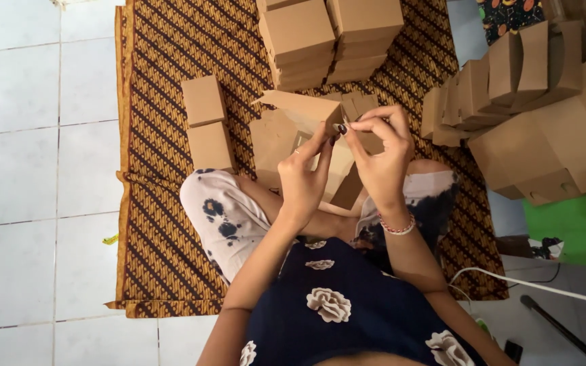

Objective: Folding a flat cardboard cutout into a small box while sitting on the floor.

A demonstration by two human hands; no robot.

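Head cam, left to right. White tiled floor (15, 169) on the far left, then the brown patterned mat (157, 230) I'm sitting on. Two small closed cardboard boxes (206, 122) lie on the mat just in from its left edge, one touching the other. Centre: my left hand (303, 179) has its grip closed, pinching a flap of the half-folded cardboard box (286, 132) held up over my lap, above the middle of the mat. My right hand (378, 152) sits just beside it, fingertips nearly touching the left's, grip also closed on the same box's flap at the top; beaded bracelet (398, 227) on that wrist. Behind the hands, at the mat's far edge, two stacks of finished boxes (330, 37) stand side by side, touching. Right of the hands, a row of folded flat blanks (503, 81) stands at the mat's right edge, with a large cardboard piece (557, 146) just beside it. White cable (537, 286) on the floor at bottom right.
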